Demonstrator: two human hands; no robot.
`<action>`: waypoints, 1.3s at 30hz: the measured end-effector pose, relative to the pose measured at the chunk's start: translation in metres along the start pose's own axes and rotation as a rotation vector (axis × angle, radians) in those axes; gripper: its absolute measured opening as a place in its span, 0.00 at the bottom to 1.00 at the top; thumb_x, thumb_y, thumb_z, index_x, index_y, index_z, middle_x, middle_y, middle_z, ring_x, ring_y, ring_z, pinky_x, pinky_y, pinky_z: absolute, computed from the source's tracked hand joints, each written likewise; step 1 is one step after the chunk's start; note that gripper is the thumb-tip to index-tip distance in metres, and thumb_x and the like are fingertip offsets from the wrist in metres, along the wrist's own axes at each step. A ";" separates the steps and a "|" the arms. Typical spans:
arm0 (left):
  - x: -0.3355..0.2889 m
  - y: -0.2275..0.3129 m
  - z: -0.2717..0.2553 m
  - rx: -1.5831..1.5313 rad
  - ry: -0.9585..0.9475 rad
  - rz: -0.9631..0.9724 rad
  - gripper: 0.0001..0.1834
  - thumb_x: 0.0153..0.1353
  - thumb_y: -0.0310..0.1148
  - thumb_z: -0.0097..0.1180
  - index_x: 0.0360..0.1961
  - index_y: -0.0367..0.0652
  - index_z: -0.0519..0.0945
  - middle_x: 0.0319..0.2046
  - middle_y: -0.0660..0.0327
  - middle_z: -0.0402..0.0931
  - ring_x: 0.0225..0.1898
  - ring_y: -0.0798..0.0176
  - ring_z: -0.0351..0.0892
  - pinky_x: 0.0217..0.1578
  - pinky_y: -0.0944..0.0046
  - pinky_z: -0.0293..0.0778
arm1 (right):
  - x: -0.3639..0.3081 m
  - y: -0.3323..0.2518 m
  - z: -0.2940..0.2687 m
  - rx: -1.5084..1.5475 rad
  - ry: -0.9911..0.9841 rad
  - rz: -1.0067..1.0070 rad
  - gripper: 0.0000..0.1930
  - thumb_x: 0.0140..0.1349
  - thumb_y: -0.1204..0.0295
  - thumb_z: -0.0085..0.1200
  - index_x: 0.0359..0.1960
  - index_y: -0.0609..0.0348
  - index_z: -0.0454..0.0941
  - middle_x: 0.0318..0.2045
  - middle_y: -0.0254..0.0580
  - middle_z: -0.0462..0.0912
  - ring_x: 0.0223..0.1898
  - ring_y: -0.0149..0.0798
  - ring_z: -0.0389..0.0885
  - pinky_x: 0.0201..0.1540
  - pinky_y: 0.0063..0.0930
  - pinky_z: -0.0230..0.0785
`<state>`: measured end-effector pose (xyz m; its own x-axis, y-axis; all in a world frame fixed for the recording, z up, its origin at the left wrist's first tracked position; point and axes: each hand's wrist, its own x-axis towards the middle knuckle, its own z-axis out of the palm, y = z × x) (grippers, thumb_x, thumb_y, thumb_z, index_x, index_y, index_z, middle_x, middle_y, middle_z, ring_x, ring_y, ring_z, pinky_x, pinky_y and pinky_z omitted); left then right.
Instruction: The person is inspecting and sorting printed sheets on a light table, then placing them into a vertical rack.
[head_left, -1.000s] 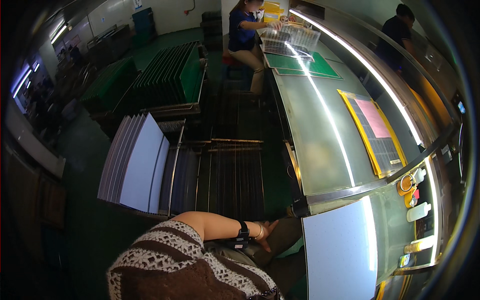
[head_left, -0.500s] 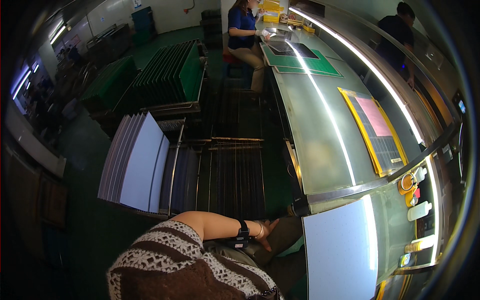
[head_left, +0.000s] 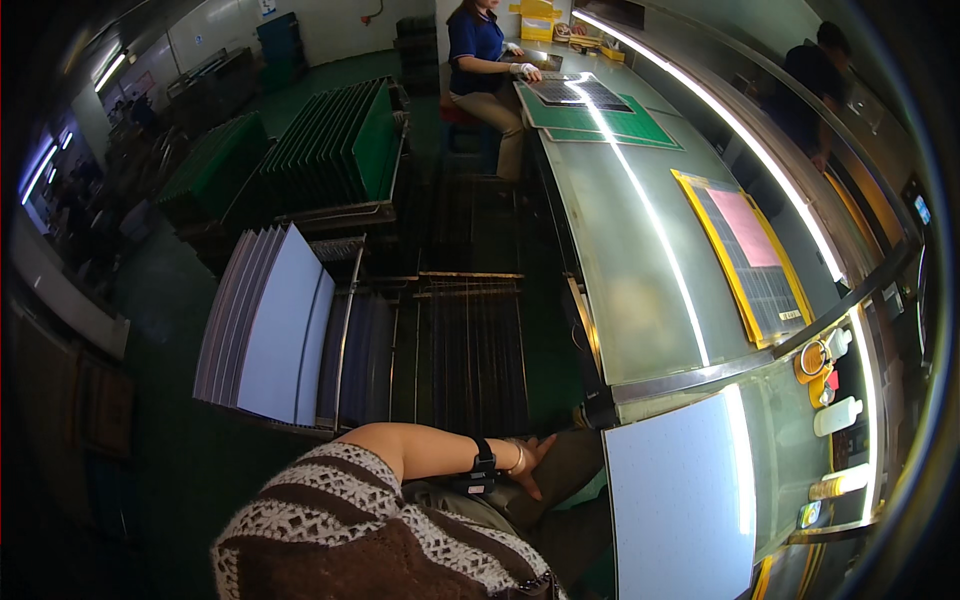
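My left hand (head_left: 531, 466) rests on my thigh, fingers spread, with nothing in it. A black strap (head_left: 484, 461) with a small device goes round that wrist. My right hand is out of view. Closest to my left hand on the right, a pale blue-white panel (head_left: 675, 500) lies flat on the near end of the glass-topped bench (head_left: 640, 290). A bright strip of lamp light reflects along its right side.
A rack of upright white panels (head_left: 270, 330) stands left, with green panels (head_left: 335, 150) behind. Bottles (head_left: 838, 417) line the bench's right side. A yellow-edged folder (head_left: 745, 255) lies farther up. One co-worker (head_left: 478, 70) sits at the far end; another person (head_left: 815, 85) stands beyond the bench.
The seated co-worker's gloved hands and the dark sheet's far edge have come down toward the green mat. The person beyond the bench has shifted right. My left hand stays put.
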<state>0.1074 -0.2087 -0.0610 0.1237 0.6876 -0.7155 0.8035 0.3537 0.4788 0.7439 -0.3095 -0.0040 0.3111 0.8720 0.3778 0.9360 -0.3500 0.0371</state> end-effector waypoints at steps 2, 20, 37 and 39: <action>0.000 0.000 0.000 0.001 0.009 -0.001 0.76 0.33 0.66 0.66 0.67 0.42 0.25 0.64 0.39 0.47 0.63 0.41 0.57 0.60 0.53 0.60 | 0.000 0.002 0.001 0.002 -0.011 0.008 0.23 0.65 0.60 0.43 0.53 0.67 0.71 0.54 0.66 0.68 0.56 0.60 0.66 0.59 0.49 0.57; 0.002 -0.001 0.001 0.001 0.011 -0.005 0.77 0.31 0.65 0.67 0.67 0.45 0.24 0.64 0.40 0.47 0.63 0.41 0.57 0.59 0.53 0.61 | 0.001 -0.003 -0.001 0.047 -0.094 0.106 0.25 0.66 0.58 0.41 0.55 0.66 0.69 0.57 0.64 0.66 0.59 0.60 0.63 0.61 0.49 0.54; 0.004 -0.002 0.002 -0.003 0.012 -0.003 0.76 0.33 0.64 0.68 0.67 0.43 0.24 0.65 0.39 0.46 0.64 0.42 0.55 0.61 0.53 0.58 | 0.000 0.013 0.014 -0.013 -0.010 0.022 0.23 0.65 0.59 0.44 0.53 0.66 0.70 0.55 0.64 0.68 0.57 0.60 0.66 0.60 0.50 0.55; 0.006 -0.002 0.003 -0.011 0.012 0.005 0.76 0.33 0.64 0.68 0.67 0.43 0.24 0.65 0.39 0.46 0.64 0.42 0.55 0.61 0.53 0.58 | -0.001 0.016 0.016 -0.011 0.011 0.009 0.23 0.65 0.59 0.44 0.53 0.66 0.71 0.54 0.64 0.69 0.56 0.60 0.66 0.60 0.50 0.55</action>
<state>0.1086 -0.2075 -0.0674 0.1205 0.6970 -0.7069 0.7964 0.3573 0.4879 0.7615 -0.3105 -0.0188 0.3177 0.8649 0.3885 0.9312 -0.3619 0.0442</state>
